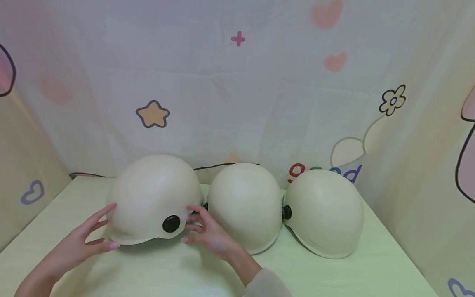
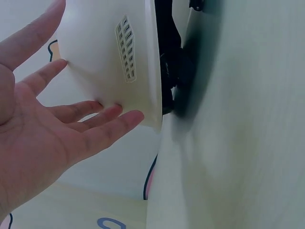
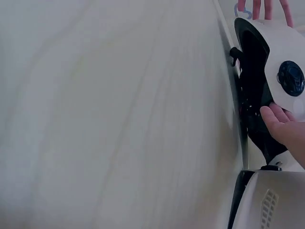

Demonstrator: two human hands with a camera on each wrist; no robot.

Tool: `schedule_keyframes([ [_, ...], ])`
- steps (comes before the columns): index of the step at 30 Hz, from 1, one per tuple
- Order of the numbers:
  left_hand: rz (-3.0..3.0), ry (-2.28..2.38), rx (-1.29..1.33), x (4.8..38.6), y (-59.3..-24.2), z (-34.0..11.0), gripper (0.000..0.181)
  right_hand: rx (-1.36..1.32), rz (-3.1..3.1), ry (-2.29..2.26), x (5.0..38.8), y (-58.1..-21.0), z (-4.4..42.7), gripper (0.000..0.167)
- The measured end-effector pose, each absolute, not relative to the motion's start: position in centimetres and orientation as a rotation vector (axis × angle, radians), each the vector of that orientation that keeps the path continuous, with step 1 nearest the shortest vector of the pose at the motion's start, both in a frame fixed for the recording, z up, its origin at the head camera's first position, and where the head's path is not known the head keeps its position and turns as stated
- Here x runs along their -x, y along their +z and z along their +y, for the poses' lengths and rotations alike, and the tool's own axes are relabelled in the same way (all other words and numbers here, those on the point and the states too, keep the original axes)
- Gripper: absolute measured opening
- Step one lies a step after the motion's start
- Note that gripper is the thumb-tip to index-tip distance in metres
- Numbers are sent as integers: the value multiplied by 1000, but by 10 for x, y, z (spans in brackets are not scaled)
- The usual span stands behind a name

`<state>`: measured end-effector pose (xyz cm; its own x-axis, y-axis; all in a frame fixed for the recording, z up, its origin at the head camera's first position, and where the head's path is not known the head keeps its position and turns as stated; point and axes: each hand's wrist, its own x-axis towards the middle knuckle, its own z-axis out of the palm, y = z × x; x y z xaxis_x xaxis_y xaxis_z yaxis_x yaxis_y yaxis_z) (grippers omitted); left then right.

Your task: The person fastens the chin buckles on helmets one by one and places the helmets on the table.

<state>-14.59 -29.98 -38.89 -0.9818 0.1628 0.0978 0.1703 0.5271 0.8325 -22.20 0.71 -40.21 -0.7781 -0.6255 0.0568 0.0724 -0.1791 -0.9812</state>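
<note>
From where I stand, three cream helmets sit in a row on the pale counter (image 1: 315,276), and the middle helmet (image 1: 243,206) is the one I measure by. The left helmet (image 1: 152,194), the one being handled, stands just left of the middle helmet, dome up, its black side disc (image 1: 171,224) facing the person. The right helmet (image 1: 328,218) is just beyond the middle helmet's other side.

The left hand (image 1: 72,251) is on the side of the left helmet away from the middle helmet, its fingers spread apart with several tips touching the shell. The right hand (image 1: 213,235) reaches in front of the middle helmet, fingers apart and gently bent at the left helmet's near edge; how firmly they press I can't tell. Dark straps (image 2: 174,67) hang under the rim, and I can't make out whether the rim bears fully on the counter.

I'd judge the step in hand to be steadying this helmet between both hands, either gaining a hold or easing off. The next move seems to call for even, paired hands, keeping the shell from knocking the middle helmet.
</note>
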Motion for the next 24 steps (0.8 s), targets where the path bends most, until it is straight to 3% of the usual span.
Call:
schedule_keyframes([
  [24,-2675,-1409,329,139,-372,-288,82,698,1660,-2068,215,-376,2,61],
])
